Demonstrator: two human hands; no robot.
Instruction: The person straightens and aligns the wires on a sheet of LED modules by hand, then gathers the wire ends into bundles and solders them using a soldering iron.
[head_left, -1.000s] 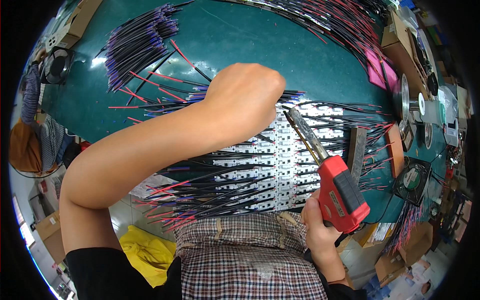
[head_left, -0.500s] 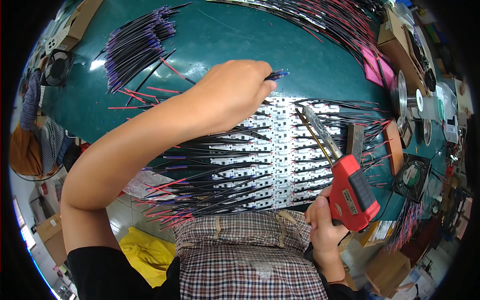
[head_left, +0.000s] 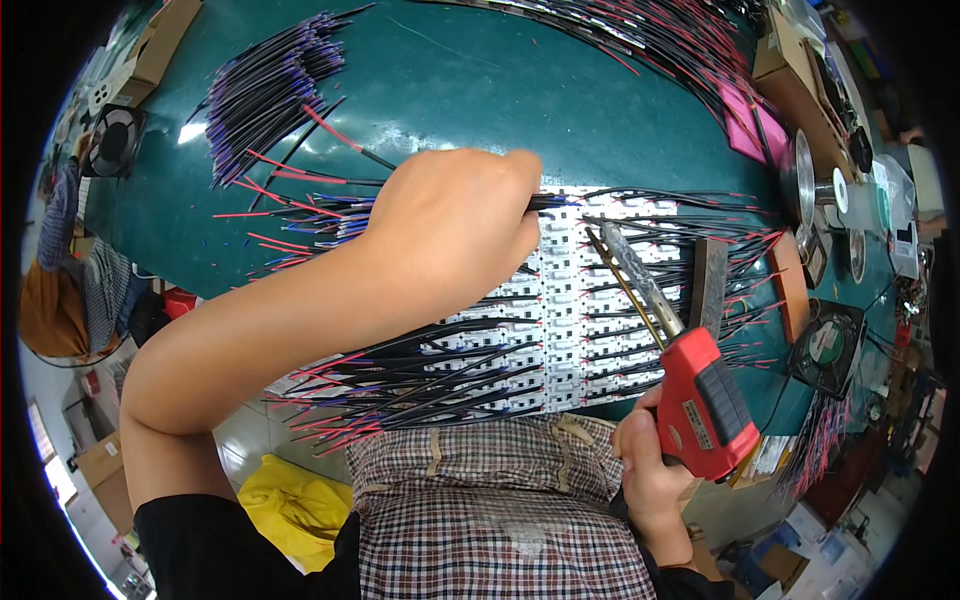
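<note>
My left hand [head_left: 455, 215] is closed around a black wire [head_left: 548, 202], whose end reaches the far part of the white circuit board panel [head_left: 562, 345]. My right hand [head_left: 650, 455] grips a red and black soldering gun [head_left: 703, 405] by its handle. The gun's metal tip [head_left: 598, 235] points away from me, just over the board's far rows. Black wires with red ends [head_left: 440, 385] fan out from the board's left side, and more wires [head_left: 680, 205] lie across its right side. My left hand and forearm hide part of the left rows.
A pile of black wires [head_left: 270, 95] lies at the far left. At the far right is a bundle of red and black wires [head_left: 660, 45]. A dark metal bar [head_left: 709, 285], an orange block [head_left: 788, 288], a small fan [head_left: 828, 350] and a solder spool [head_left: 832, 197] line the right side.
My left hand has come nearer, bringing the wire down from above the table onto the board's far edge. The soldering gun in my right hand has shifted slightly toward me.
</note>
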